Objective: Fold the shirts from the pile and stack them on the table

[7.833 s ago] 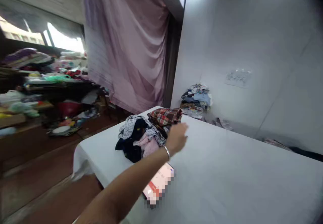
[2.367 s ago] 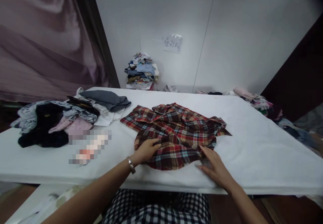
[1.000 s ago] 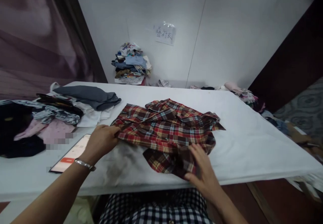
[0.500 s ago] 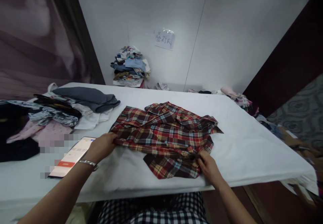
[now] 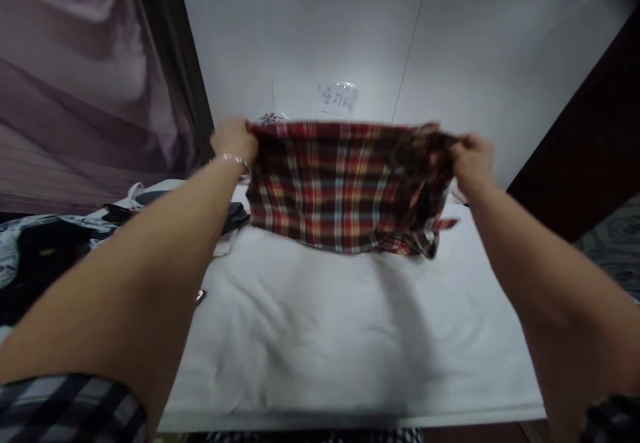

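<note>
A plaid shirt (image 5: 320, 186) in red, brown, yellow and light blue hangs stretched between my hands above the table. At its upper left corner, my left hand (image 5: 235, 142) is closed on the cloth; a bracelet circles that wrist. My right hand (image 5: 470, 156) grips the upper right end, where the fabric bunches up and blurs. The shirt's lower edge hangs toward the far part of the white-covered table (image 5: 310, 336).
Clothes in a heap (image 5: 45, 250) lie on the table's left side, partly behind my left arm. The corner of a phone (image 5: 200, 296) shows beside that arm. A handwritten sign (image 5: 339, 98) is on the back wall (image 5: 340, 30).
Both hands have lifted the plaid shirt off the table and carried it up and away from me, stretching it out. My arms are now extended, and the view has shifted.
</note>
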`<state>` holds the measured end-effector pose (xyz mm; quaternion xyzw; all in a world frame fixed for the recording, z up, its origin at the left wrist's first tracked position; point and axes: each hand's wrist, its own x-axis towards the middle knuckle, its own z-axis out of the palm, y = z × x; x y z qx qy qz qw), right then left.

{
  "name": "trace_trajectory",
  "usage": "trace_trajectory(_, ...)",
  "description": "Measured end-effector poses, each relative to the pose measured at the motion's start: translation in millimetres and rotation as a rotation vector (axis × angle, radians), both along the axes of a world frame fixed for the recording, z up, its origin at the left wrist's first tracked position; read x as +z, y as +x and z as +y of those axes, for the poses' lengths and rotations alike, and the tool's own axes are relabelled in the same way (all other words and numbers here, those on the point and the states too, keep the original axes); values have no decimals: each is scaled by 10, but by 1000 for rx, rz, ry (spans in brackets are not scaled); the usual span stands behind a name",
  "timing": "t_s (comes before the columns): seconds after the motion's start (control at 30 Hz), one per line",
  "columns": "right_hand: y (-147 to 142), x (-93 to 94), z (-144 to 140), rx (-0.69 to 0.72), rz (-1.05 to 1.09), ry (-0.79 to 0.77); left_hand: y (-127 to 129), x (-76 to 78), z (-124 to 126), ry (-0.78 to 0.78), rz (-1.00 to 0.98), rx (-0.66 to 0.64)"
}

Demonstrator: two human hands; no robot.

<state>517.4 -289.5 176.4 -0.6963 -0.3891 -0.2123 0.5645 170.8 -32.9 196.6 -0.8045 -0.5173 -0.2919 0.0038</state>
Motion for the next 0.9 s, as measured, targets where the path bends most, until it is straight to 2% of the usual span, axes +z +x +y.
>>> trace_trajectory(0.03,46,272,-3,33,-65,87,20,278,25,130,-130,88)
trace_trajectory(0.07,71,484,-40,59,-123,175,8,512,31,241,-205,117)
trace_trajectory(0.13,71,710,-185,111,-187,307,-96,818,-9,360,-224,54)
trace_trajectory(0.17,54,726,-279,137,-201,353,-177,880,-56,410,-220,8)
trace_trajectory(0.23,5,595,-484,181,-203,386,-368,829,-193,474,-200,-71)
trace_trajectory(0.3,-55,310,-696,198,-159,331,-565,586,-368,475,-172,-111)
trace_trajectory(0.37,-115,-49,-912,198,-43,213,-746,212,-550,402,-127,-133)
trace_trajectory(0.43,-171,-426,-1127,238,103,80,-908,-242,-717,298,-48,-153)
trace_trajectory(0.5,-215,-792,-1335,309,221,-130,-1053,-734,-867,224,70,-220)
trace_trajectory(0.57,-249,-1137,-1526,389,341,-302,-1180,-1223,-1010,84,218,-291)
trace_trajectory(0.63,-286,-1456,-1689,442,461,-352,-1284,-1671,-1157,-75,326,-358)
trace_trajectory(0.7,-345,-1740,-1820,430,550,-344,-1365,-2039,-1302,-216,404,-447)
trace_trajectory(0.8,-490,-2065,-1962,352,689,-360,-1455,-2382,-1475,-348,466,-534)
trace_trajectory(0.9,-663,-2248,-2066,289,852,-394,-1525,-2470,-1571,-362,465,-539)
